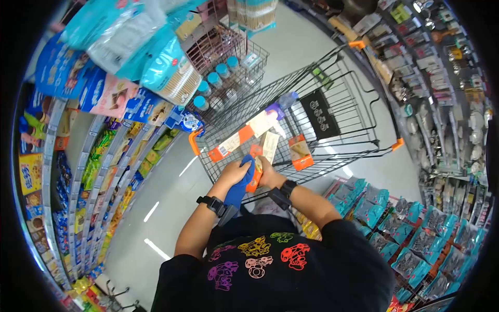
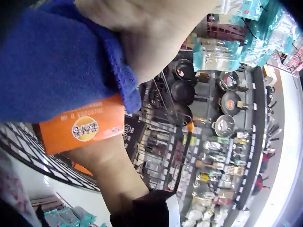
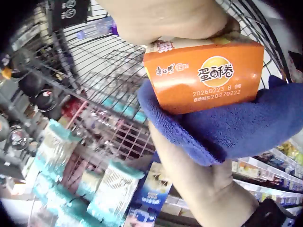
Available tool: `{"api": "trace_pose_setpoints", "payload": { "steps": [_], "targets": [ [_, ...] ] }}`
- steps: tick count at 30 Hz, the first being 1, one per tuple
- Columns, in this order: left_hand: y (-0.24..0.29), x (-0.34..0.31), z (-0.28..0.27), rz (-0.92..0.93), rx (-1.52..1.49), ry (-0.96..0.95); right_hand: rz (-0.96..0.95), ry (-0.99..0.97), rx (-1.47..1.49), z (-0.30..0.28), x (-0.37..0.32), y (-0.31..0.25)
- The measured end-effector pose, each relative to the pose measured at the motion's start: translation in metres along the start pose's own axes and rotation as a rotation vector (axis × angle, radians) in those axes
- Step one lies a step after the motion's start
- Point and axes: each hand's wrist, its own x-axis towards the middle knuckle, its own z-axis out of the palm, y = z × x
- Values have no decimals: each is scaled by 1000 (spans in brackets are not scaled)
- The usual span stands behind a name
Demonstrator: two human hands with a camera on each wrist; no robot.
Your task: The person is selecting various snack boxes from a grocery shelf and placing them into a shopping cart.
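Above the near end of a wire shopping cart, my right hand grips an orange snack box with a printed date on its end panel. My left hand holds a blue cloth against the same box; the cloth wraps along one side of it and hangs below the hand. Part of the box is hidden by the cloth and fingers. Inside the cart lie more orange-and-cream boxes, among them one box apart on the right, and a clear bottle.
Shelves of packaged snacks curve along the left. Beyond the cart stands a wire basket holding blue-lidded jars. Teal bags hang at upper left. Pans and utensils hang on the right-hand racks, above teal packs.
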Motion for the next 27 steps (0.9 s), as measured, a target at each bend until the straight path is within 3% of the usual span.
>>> {"api": "trace_pose_setpoints", "payload": {
  "steps": [1,4,5,8,14,18,22,25,27],
  "targets": [
    [7,5,-3,-134,23,-59,-5,35,-54,4,4,-5],
    [6,22,5,-159,157,-18,41,134,-189,9,18,-19],
    [-8,33,11,-191,152,-49,-22,108,-202,3,30,-21],
    [-15,40,21,-258,123,-40,36,132,-242,7,23,-29],
    [-11,28,40,-230,105,146,317,83,-347,-6,43,-28],
    [-3,21,35,-319,186,224,262,205,-490,14,35,-18],
    [-1,15,41,-176,306,490,372,164,-793,14,40,-17],
    [18,14,46,-48,312,524,229,56,-946,1,42,-33],
    [23,19,54,81,354,526,50,217,-1033,-12,48,-52]
  ]
}}
